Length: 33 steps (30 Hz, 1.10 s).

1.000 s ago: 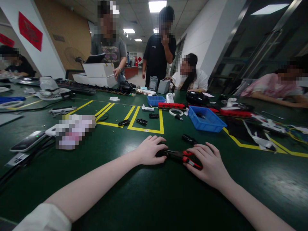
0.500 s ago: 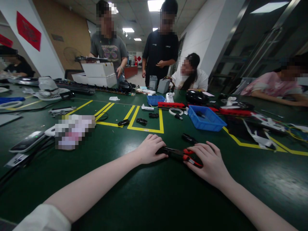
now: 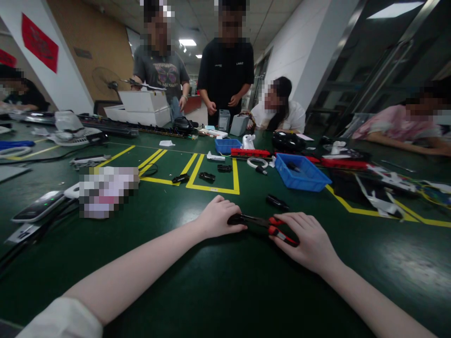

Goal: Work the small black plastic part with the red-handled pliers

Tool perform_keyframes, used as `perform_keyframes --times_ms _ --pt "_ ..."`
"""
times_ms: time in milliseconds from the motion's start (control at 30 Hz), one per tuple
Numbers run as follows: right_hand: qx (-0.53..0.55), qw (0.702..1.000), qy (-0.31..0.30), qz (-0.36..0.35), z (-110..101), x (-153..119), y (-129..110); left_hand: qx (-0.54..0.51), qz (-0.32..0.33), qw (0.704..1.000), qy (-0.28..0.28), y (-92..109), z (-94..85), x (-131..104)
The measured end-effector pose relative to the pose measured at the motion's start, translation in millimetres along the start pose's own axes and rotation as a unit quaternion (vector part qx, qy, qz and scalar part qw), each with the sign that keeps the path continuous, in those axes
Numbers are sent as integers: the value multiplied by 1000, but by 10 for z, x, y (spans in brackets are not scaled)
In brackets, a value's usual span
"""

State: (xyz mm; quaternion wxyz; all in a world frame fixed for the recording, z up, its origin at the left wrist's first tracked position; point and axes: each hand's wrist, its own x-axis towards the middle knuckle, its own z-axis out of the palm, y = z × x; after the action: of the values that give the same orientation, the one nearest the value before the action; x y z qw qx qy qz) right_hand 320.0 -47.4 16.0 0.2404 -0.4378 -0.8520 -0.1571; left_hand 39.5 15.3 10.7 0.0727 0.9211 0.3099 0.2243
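Note:
My right hand [image 3: 310,237] is closed around the red and black handles of a pair of pliers [image 3: 276,230], whose jaws point left. Between the fingers and thumb of my left hand [image 3: 220,218] is a small black part [image 3: 234,219], mostly covered by the fingers. The jaws of the pliers meet this part; how firmly they grip it I cannot tell. Just beyond my right hand, a black cylindrical piece [image 3: 277,202] lies on the green table [image 3: 197,291]. Further off, similar black pieces [image 3: 207,177] rest in and beside a yellow taped outline.
A blue tray [image 3: 302,173] with a dark piece inside stands at the right, beyond my hands. Left lie a white device [image 3: 38,206] and dark cables. White boxes [image 3: 144,108], red strips [image 3: 250,153] and a smaller blue tray [image 3: 228,145] sit farther back. Several people are around the table.
The fingers of my right hand have drawn closer together on the handles. My left hand stays nearly in place. Across the table, the person in black has shifted left and brought both hands forward.

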Motion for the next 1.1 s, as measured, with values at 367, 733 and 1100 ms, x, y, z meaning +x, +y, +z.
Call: perform_keyframes --times_ms 367,733,1100 --pt "52 998 -14 30 -35 -10 -50 -13 -13 1000 6 1 -10 -2" --pt "63 997 -25 41 -57 2 -71 -90 -9 995 -40 -33 -55 17" --pt "58 998 -18 30 -67 18 -76 -106 -6 993 -45 -54 -41 24"
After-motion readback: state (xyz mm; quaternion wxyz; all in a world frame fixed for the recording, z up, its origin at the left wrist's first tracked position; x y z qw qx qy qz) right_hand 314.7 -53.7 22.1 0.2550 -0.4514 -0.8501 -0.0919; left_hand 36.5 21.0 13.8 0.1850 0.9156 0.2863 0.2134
